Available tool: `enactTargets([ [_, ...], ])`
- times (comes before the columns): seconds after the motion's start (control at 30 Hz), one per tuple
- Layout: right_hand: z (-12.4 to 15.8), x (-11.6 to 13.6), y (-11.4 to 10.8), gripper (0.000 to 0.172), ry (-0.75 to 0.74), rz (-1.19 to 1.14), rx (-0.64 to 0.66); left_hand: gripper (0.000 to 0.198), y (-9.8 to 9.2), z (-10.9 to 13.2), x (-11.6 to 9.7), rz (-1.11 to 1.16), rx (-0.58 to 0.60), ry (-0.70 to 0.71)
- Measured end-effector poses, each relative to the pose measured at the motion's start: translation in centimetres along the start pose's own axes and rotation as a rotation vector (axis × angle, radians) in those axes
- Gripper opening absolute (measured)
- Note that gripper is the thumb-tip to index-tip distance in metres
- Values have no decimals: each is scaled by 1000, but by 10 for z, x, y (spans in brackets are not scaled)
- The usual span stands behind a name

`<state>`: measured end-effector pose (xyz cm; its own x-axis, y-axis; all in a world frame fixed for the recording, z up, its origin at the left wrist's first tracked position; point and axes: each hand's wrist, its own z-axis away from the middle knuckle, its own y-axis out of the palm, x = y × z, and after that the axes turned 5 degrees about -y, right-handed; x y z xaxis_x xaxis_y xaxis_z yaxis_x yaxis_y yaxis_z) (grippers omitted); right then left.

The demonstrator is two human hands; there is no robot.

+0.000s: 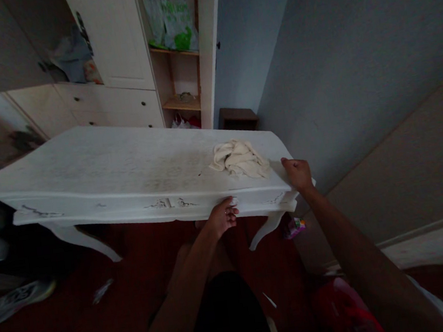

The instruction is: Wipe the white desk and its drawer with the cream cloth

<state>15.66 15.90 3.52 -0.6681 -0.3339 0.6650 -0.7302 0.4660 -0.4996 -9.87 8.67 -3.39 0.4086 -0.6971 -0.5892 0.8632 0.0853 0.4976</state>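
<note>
A long white table (103, 165) with carved curved legs stands in front of me, its top dusty and smudged. My left hand (223, 217) is curled round the front edge of the tabletop, near its right part. My right hand (298, 173) is closed on the table's right corner. A crumpled cream cloth (240, 159) lies on the tabletop just left of my right hand, not touched by either hand.
A white wardrobe (115, 44) with drawers and open shelves stands behind the table, with plastic bags (169, 15) on a shelf. A grey wall (354, 61) runs close along the right. A small bottle (295, 227) and scraps lie on the dark red floor.
</note>
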Motion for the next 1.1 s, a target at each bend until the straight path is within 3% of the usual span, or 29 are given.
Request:
enactTargets([
  [0.13,0,1,0,46,-2,-25,-14,30,-3,11,5,15,-15,-5],
  [0.23,1,2,0,46,4,-27,-24,26,-6,27,23,52,-7,-9],
  [0.37,1,4,-1,46,10,-19,-26,26,-13,54,63,74,43,42],
  [0.63,2,4,0,44,10,-25,-32,54,-24,104,144,78,13,118],
  [0.87,3,5,0,43,8,-13,-18,73,-27,110,198,27,-118,88],
  [1.1,2,6,0,42,-15,21,-10,54,-44,119,226,-109,-108,46],
])
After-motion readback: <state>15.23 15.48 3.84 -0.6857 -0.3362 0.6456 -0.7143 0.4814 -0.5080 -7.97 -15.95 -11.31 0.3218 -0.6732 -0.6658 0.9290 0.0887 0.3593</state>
